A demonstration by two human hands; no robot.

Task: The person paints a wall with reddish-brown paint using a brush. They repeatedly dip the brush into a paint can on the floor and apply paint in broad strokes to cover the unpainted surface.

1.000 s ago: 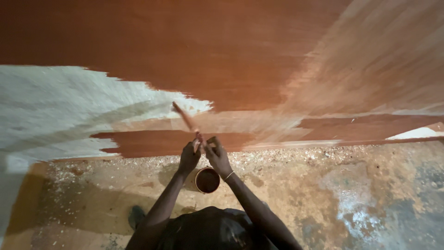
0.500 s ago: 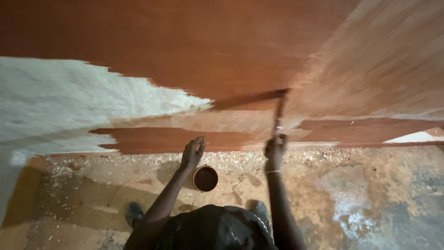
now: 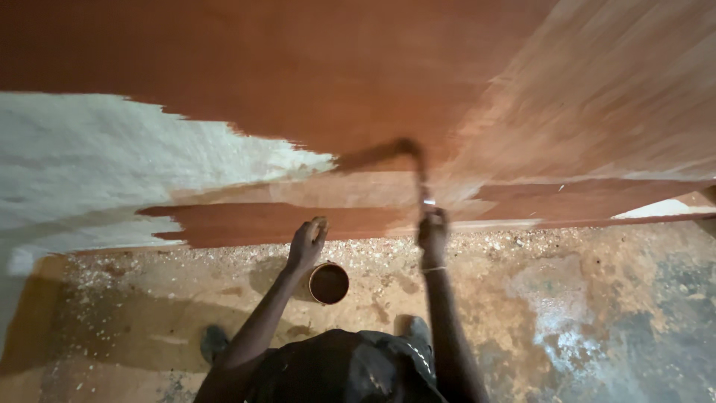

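The right hand (image 3: 432,231), just right of the frame's centre, has its fingers wrapped tight around the handle of a brush (image 3: 418,168), whose head blurs against the large wooden board (image 3: 358,67) filling the upper half of the picture. The bristle end seems to lie at the edge where dark stain meets a paler, thinly covered band, though motion blur makes the exact contact hard to read. The left hand (image 3: 307,242) hangs just left of centre, its fingers curled loosely inward and holding nothing that shows, directly above a small round tin (image 3: 328,283) of brown stain standing on the floor (image 3: 597,313).

The board is deep red-brown across the top and centre; a bare whitish patch (image 3: 112,164) remains at the left, and streaky, lighter coverage runs up the upper right. A freshly dark strip lies along the board's lower edge. The floor below is strewn with sawdust and pale splashes, and the person's shoes show at the bottom near the dark clothing.

To do the staining well, judging from the streaks, strokes should run long and follow the grain, overlapping the wet edge so no lap marks set. The brush should be loaded lightly from the tin and wiped on its rim to avoid drips, with even pressure carried toward the bare patch.
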